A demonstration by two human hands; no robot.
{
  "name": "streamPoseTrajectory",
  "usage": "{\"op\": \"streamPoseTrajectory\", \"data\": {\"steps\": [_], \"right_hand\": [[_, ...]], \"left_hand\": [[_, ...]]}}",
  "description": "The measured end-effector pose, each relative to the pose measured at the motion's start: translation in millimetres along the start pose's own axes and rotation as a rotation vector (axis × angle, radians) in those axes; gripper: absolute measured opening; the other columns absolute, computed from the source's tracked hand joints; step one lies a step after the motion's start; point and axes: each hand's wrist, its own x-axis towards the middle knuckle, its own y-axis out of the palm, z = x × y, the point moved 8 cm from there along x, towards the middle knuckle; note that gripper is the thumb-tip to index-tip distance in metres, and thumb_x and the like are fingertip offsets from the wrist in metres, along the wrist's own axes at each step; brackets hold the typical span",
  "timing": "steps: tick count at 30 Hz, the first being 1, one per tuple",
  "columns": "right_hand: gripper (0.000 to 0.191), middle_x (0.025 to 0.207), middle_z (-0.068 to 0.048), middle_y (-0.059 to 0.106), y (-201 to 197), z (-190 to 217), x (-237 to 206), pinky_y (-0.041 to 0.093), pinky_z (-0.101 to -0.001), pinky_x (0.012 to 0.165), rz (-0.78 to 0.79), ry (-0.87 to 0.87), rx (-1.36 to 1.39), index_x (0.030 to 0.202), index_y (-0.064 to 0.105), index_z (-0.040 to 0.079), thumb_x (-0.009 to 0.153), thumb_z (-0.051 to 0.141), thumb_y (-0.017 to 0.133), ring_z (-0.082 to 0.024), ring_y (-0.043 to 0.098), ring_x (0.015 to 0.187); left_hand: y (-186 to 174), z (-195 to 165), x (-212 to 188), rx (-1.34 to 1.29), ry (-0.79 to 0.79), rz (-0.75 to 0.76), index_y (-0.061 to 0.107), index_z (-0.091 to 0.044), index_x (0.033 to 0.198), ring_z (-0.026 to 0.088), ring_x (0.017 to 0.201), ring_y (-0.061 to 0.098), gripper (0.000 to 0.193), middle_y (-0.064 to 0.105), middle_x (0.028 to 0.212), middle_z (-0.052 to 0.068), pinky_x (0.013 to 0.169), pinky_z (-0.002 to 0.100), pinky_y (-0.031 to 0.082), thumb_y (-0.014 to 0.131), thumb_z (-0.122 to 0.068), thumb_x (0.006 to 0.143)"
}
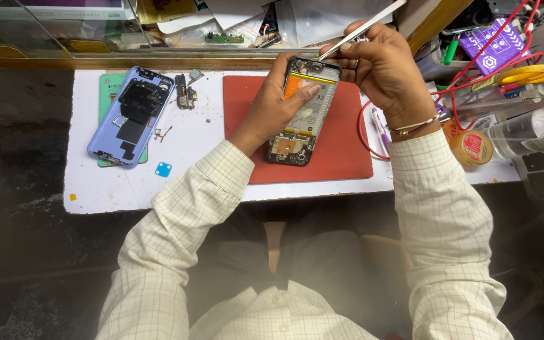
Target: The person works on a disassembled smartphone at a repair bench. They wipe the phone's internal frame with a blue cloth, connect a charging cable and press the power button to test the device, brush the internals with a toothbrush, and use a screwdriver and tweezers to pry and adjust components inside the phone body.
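Phone (301,112), back off, innards bare: light, stiff, fragile; hold by edges. Left hand (276,104) grasps it; right hand (382,66) pinches tweezers (361,29), tips at 12 o'clock end, probably touching.

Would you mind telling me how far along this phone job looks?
Done: the lilac back cover lies removed on the white table. In hand: the left hand holds the opened black phone while the right hand works silver tweezers at its top. Left: cover still off.
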Motion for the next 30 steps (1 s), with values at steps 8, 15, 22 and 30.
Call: {"op": "streamPoseTrajectory", "data": {"steps": [8, 15, 22, 30], "right_hand": [[0.023, 0.117, -0.026, 0.073, 17, 20, -26, 0.065, -0.0427, 0.096, -0.018, -0.398, -0.102, 0.121, 0.045, 0.002, 0.107, -0.012, 0.057, -0.031, 0.076, 0.104], [0.022, 0.109, -0.023, 0.072, 14, 8, -49, 0.067, -0.0416, 0.088, -0.118, -0.446, -0.057, 0.116, 0.048, 0.002, 0.100, -0.012, 0.054, -0.031, 0.076, 0.098], [0.017, 0.109, -0.026, 0.074, 7, -13, -54, 0.065, -0.0375, 0.077, -0.289, -0.416, 0.020, 0.112, 0.050, 0.002, 0.100, -0.007, 0.059, -0.028, 0.077, 0.088], [0.021, 0.111, -0.024, 0.074, 6, -31, -52, 0.066, -0.0360, 0.075, -0.357, -0.451, 0.064, 0.110, 0.052, 0.002, 0.097, -0.009, 0.064, -0.024, 0.076, 0.088]], "left_hand": [[-5, 10, 3, 0.035, -0.028, -0.051, 0.046, -0.007, 0.134, 0.016, 0.111, 0.069, 0.043, 0.069, 0.119, 0.009, 0.095, 0.034, 0.062, 0.070, -0.024, 0.102], [-6, 12, 2, 0.047, -0.060, -0.063, 0.047, -0.007, 0.132, 0.016, 0.107, 0.072, 0.045, 0.070, 0.116, 0.008, 0.090, 0.034, 0.065, 0.072, -0.026, 0.099], [-9, 7, 2, 0.099, 0.003, -0.079, 0.045, -0.005, 0.136, 0.018, 0.111, 0.069, 0.046, 0.068, 0.120, 0.011, 0.095, 0.035, 0.061, 0.071, -0.021, 0.101], [-10, 8, 1, 0.060, 0.009, -0.085, 0.046, -0.004, 0.137, 0.017, 0.110, 0.068, 0.046, 0.068, 0.120, 0.011, 0.095, 0.034, 0.061, 0.070, -0.020, 0.102]]}}
